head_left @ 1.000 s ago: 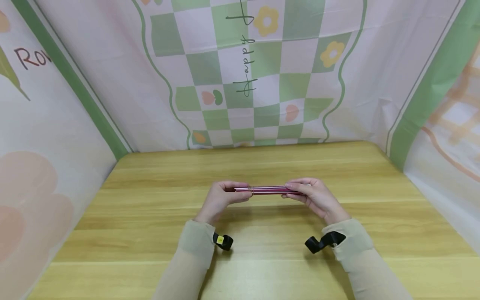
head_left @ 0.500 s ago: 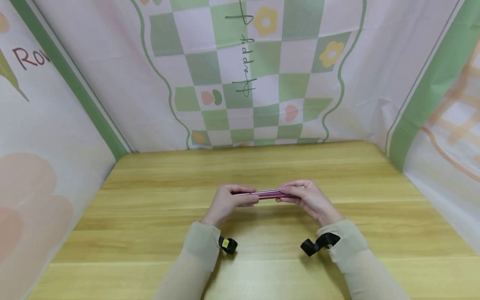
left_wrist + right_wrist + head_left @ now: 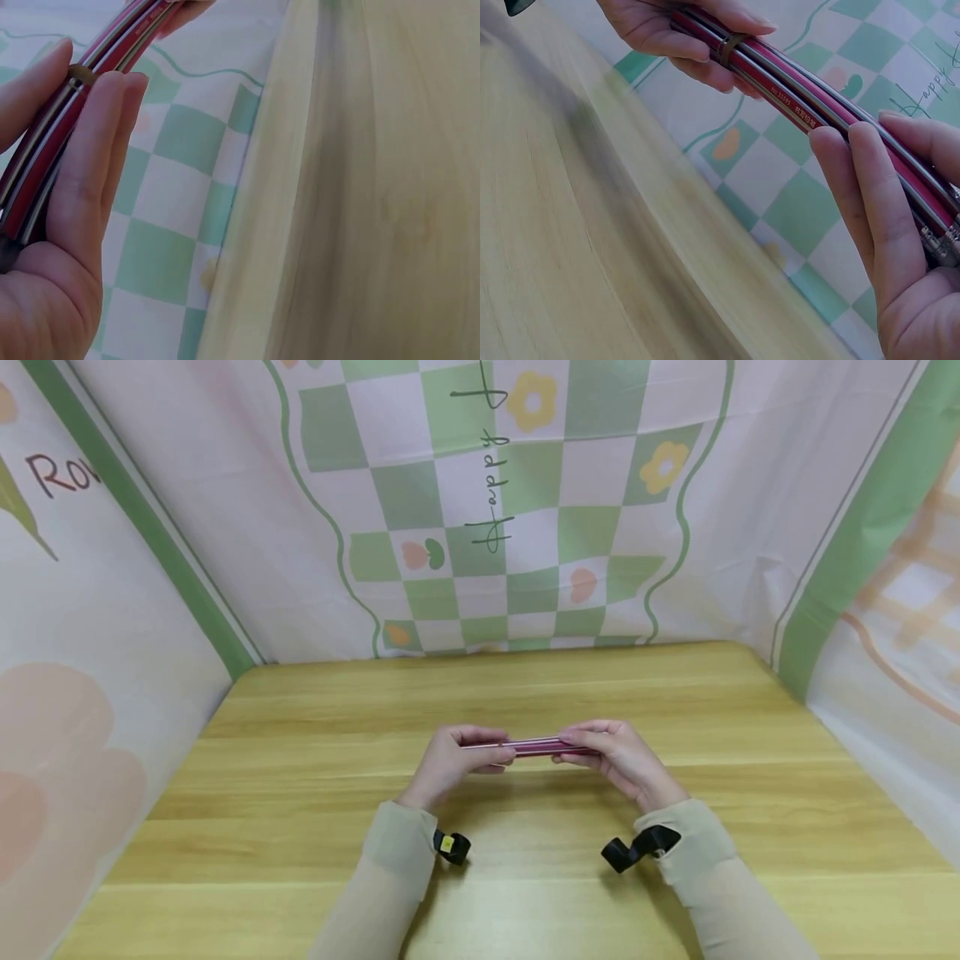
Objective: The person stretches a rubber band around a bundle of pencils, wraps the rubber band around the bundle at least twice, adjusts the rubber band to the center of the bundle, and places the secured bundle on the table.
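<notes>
A bundle of red and dark striped pencils [image 3: 536, 747] is held level over the table between both hands. My left hand [image 3: 454, 763] grips its left end between thumb and fingers. A tan rubber band [image 3: 730, 49] goes round the bundle at the left fingertips, also seen in the left wrist view. At the other end my right hand [image 3: 619, 757] pinches the pencils, thumb on one side and fingers on the other. Silvery metal ends [image 3: 939, 244] of the pencils lie by the right palm. Gold print shows on one pencil in the right wrist view.
Beneath the hands is a wood-grain table [image 3: 525, 877]. A green and white checked cloth [image 3: 480, 527] hangs behind its far edge, with printed cloth on the left and right. Black straps [image 3: 637, 847] with small cameras sit at both wrists.
My left hand has slid right along the bundle, so its fingers now cover the rubber band in the head view. The right hand and pencils have shifted slightly left.
</notes>
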A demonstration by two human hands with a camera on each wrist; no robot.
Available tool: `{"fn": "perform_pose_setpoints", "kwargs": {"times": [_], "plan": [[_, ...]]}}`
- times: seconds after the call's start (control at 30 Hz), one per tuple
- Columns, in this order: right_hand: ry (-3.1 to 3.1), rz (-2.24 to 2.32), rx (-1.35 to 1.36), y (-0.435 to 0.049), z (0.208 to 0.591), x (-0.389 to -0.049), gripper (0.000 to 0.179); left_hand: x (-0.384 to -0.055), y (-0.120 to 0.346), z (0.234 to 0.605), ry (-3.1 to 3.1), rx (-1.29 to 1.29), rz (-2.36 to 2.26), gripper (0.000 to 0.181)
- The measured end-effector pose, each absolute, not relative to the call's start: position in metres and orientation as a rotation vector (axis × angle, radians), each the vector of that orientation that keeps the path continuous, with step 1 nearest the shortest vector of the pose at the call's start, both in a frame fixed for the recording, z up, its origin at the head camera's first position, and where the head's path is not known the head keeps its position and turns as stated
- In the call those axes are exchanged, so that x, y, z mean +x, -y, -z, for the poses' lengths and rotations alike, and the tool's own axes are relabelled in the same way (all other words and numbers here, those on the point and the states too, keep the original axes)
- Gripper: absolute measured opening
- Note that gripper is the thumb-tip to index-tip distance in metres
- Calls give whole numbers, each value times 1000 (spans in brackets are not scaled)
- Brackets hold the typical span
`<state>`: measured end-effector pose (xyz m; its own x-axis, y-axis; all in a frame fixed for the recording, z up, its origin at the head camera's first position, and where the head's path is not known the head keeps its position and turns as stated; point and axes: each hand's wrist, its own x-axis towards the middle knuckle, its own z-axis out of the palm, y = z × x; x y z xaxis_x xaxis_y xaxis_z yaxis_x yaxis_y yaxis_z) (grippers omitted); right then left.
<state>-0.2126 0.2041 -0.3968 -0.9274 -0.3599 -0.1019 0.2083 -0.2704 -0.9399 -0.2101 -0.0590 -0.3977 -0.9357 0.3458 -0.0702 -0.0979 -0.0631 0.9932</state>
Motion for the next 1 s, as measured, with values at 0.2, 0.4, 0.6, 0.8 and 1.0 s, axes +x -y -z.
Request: {"fn": "perform_pose_setpoints", "kwargs": {"times": [0.2, 0.4, 0.6, 0.8, 1.0], "plan": [[-1608, 2271, -181, -206, 398, -214, 29, -212, 66, 397, -1958, 296, -2037, 38], [-1598, 2273, -148, -206, 399, -213, 25, -212, 63, 398, -2044, 293, -2005, 34], [-1593, 2285, -124, -205, 398, -213, 22, -212, 60, 398, -2081, 275, -1999, 34], [-1613, 2286, -136, -200, 395, -211, 24, -212, 60, 398, -2103, 274, -1984, 35], [-1647, 2262, -162, -195, 394, -210, 24, -212, 58, 398, -2198, 262, -1918, 36]]}}
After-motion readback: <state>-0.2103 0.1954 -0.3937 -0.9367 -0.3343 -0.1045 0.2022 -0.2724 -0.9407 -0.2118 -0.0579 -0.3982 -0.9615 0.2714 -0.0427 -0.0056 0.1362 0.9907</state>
